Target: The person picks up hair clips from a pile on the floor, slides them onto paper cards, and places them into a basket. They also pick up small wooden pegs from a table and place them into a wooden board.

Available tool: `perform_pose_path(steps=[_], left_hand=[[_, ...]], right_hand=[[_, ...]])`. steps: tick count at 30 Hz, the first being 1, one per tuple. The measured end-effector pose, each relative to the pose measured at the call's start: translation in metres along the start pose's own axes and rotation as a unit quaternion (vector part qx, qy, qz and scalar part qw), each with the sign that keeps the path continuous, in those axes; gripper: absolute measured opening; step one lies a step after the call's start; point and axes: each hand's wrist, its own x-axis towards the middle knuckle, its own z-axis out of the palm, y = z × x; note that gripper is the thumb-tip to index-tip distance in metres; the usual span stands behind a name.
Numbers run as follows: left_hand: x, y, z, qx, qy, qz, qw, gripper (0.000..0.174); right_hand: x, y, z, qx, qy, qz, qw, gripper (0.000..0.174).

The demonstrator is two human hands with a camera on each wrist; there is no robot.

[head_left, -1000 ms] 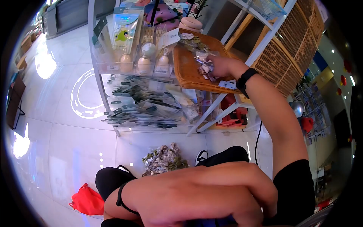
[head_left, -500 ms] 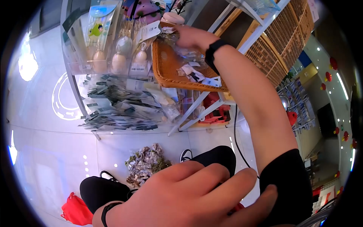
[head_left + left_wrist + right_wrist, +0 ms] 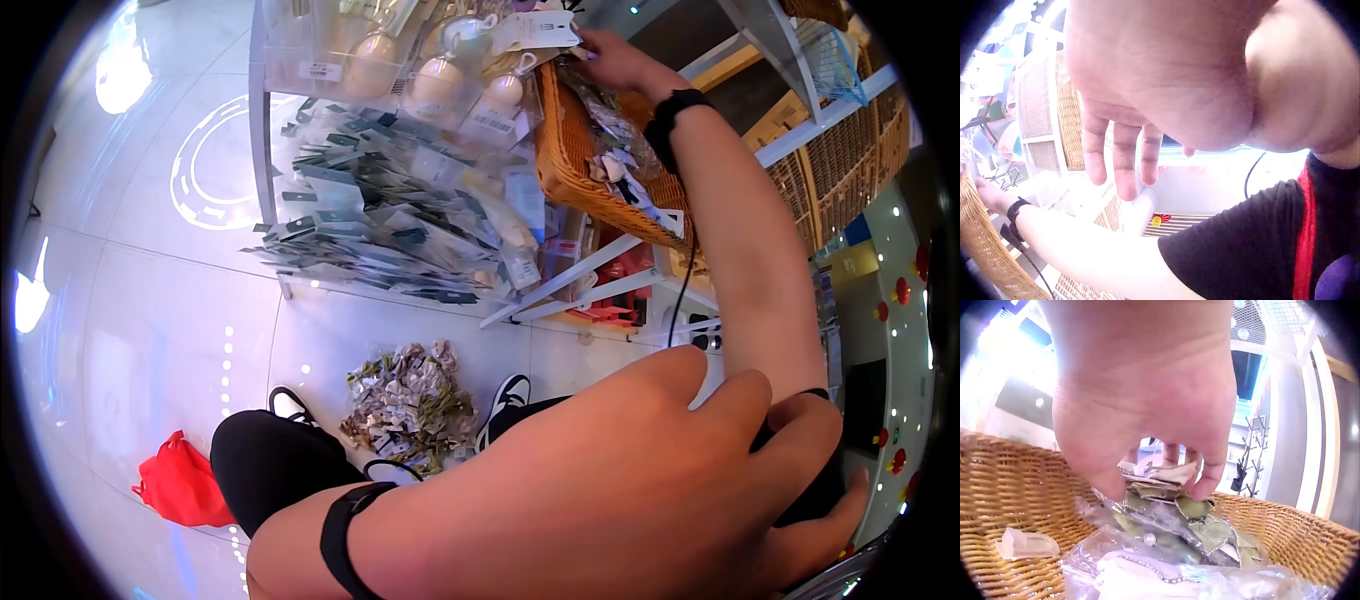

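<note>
In the right wrist view my right hand (image 3: 1147, 400) has its thumb and fingers round a small stack of pale and olive pieces edged with ball chain (image 3: 1163, 475). Below it, clear plastic bags (image 3: 1147, 575) with similar pieces lie in the wicker basket (image 3: 1004, 487). The head view places that hand (image 3: 620, 65) at the far end of the basket (image 3: 565, 160), its fingertips partly hidden. My left hand (image 3: 630, 460) is held in front of my body, away from the basket; its fingers hang relaxed with nothing in them in the left wrist view.
Left of the basket, a shelf rack holds egg-shaped items (image 3: 437, 80) above many flat packets (image 3: 380, 215). A pile of small wrapped pieces (image 3: 410, 400) lies on the floor between my feet. A red bag (image 3: 185, 480) is at the lower left; a black cable (image 3: 682, 300) hangs below the basket.
My right hand has moved from the basket's middle to its far end. My left hand has shifted rightward with its fingers more spread, and the head view has tilted lower.
</note>
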Motion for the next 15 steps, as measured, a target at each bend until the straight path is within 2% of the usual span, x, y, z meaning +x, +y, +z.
perform_pose_path(steps=[4, 6, 8, 9, 11, 13, 15], left_hand=[[-0.002, -0.003, 0.002, -0.064, -0.009, 0.020, 0.998, 0.046], [0.000, -0.004, 0.002, -0.124, -0.017, 0.031, 0.992, 0.048], [-0.001, -0.011, 0.006, -0.223, -0.007, 0.027, 0.974, 0.051], [-0.003, -0.017, 0.011, -0.279, 0.011, 0.015, 0.960, 0.053], [-0.008, -0.029, 0.034, -0.335, 0.112, -0.006, 0.936, 0.040], [-0.016, -0.039, 0.040, -0.310, 0.047, -0.125, 0.941, 0.037], [-0.020, -0.049, 0.053, -0.278, 0.020, -0.259, 0.925, 0.042]], right_hand=[[-0.032, 0.000, -0.015, 0.080, 0.023, 0.048, 0.995, 0.044], [-0.066, -0.009, -0.029, 0.058, 0.111, -0.062, 0.990, 0.036], [-0.099, -0.034, -0.042, 0.136, 0.123, -0.037, 0.982, 0.028], [-0.120, -0.054, -0.048, 0.173, 0.141, -0.027, 0.974, 0.027], [-0.159, -0.089, -0.062, 0.304, 0.130, 0.013, 0.944, 0.028], [-0.185, -0.109, -0.062, 0.425, 0.154, -0.005, 0.892, 0.028], [-0.216, -0.142, -0.065, 0.527, 0.148, 0.011, 0.837, 0.031]])
